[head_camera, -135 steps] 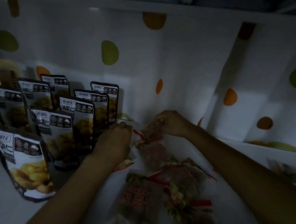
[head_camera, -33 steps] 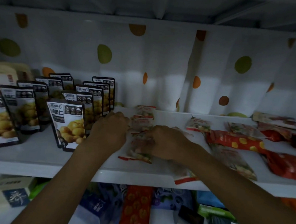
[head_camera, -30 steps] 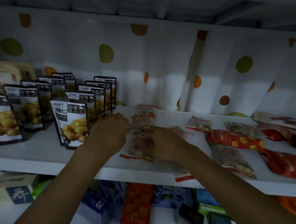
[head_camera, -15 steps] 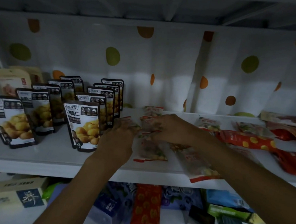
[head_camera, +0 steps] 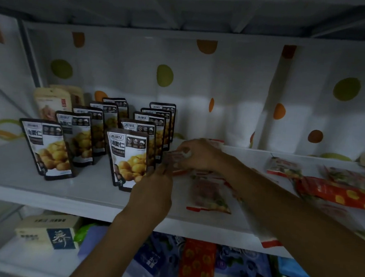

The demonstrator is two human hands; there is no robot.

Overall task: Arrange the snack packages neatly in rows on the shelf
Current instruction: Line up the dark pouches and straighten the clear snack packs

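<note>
Head view, from the left: chestnut pouches (head_camera: 128,156) stand in rows on the white shelf (head_camera: 65,195). Just beside the front one, the left hand (head_camera: 152,190) reaches up to a small packet (head_camera: 174,156), but its own knuckles hide whether it grips or only touches. The right hand (head_camera: 200,154) pinches the packet's other end and looks to be the controlling hand. The packet lies roughly crosswise, lifted just above the shelf, behind a flat clear packet (head_camera: 210,194). Red packages (head_camera: 335,192) sprawl to the right, and a spotted curtain (head_camera: 224,87) backs everything.
</note>
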